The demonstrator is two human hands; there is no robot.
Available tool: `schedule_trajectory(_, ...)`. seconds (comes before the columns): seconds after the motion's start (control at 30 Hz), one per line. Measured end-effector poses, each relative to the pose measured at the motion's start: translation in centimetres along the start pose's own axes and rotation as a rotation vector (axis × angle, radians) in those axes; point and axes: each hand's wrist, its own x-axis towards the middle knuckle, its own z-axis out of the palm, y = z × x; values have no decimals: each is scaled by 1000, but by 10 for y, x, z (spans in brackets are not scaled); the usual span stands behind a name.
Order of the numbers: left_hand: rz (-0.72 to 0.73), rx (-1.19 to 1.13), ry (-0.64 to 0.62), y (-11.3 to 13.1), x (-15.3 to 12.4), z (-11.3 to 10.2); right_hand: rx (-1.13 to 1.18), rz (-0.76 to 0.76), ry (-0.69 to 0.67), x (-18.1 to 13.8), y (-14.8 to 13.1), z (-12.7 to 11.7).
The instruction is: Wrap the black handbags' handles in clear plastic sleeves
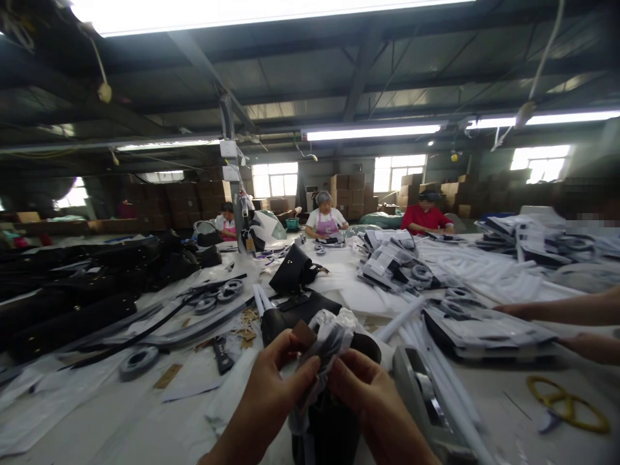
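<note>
At the near edge of the worktable (97,413), a black bag (295,316) is lying w/ crumpled plastic wrap (329,339) over it. Left hand (271,387) & right hand (372,394) are pinching the wrap, fingers pressed together; pulling apart could tear it.

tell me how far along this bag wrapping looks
Done: hard to say; black bags piled far left show no wrapping. In hand: the left hand and right hand both pinch crinkled clear plastic wrap over a black bag. Left: another black handbag and flat white packets sit on the white table.
</note>
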Motion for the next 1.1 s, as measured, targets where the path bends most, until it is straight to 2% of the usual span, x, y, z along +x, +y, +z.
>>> schedule_trajectory(0.3, 200, 226, 143, 3, -16, 14, -109, -192, 174, 7, 26, 9)
schedule_trajectory(0.37, 238, 239, 123, 3, -17, 14, -134, -200, 186, 6, 27, 8)
schedule_trajectory(0.43, 258, 251, 51, 5, -18, 11, -151, -204, 182, 4, 28, 7)
schedule_trajectory(0.53, 258, 299, -39, 12, -14, 4, -161, -196, 159, 2, 28, 4)
schedule_trajectory(0.73, 221, 429, -76, 17, -8, -4, -142, -214, 116, 0, 28, 6)
schedule_trajectory(0.97, 103, 221, -39, 11, -12, -3, -160, -222, 110, 1, 28, 8)
schedule_trajectory(1.1, 176, 306, 49, 7, -16, 2, -185, -233, 138, 1, 31, 10)
